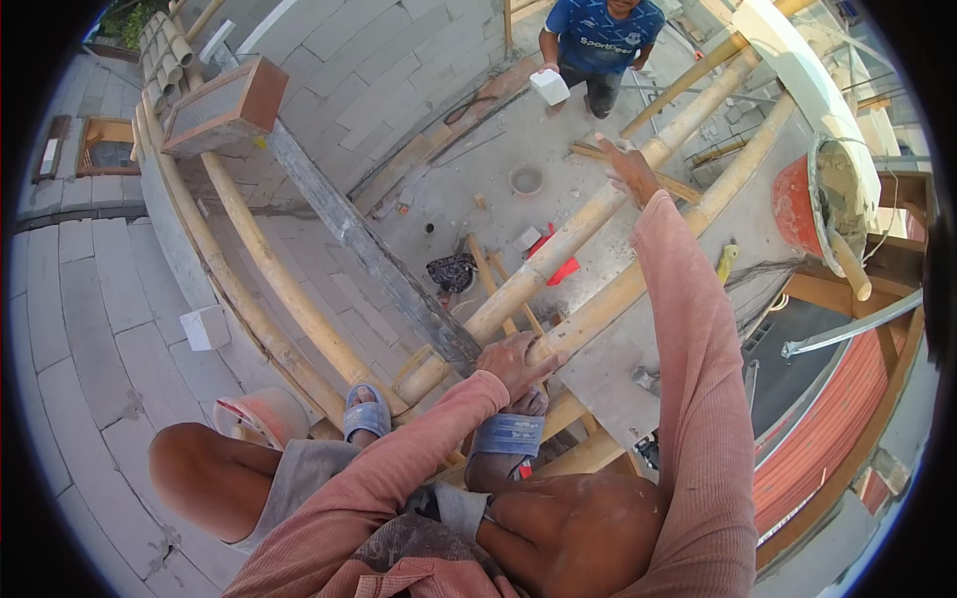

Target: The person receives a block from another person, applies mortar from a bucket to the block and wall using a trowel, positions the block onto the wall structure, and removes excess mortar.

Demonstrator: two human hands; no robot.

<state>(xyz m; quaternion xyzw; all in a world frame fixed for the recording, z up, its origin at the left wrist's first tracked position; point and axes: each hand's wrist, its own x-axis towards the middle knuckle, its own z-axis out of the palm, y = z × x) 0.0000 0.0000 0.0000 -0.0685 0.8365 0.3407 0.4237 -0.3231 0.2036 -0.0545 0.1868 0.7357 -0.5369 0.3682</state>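
My left hand [513,365] is wrapped over a bamboo pole [598,305] where poles meet a dark, weathered timber beam [369,239]. My right hand [628,171] is stretched forward with its fingers apart and nothing in it, over another bamboo pole [558,254]. Beyond it, lower down, a person in a blue shirt [605,40] holds a white block [550,87]. My feet, in blue sandals [508,435], are on the poles below my hands.
A red bucket [795,207] of mortar with a wooden handle stands at the right. A wood-framed box [224,108] sits at the upper left. A white block [205,328] and a pale bucket [261,417] are at the left. The concrete floor [469,214] lies well below.
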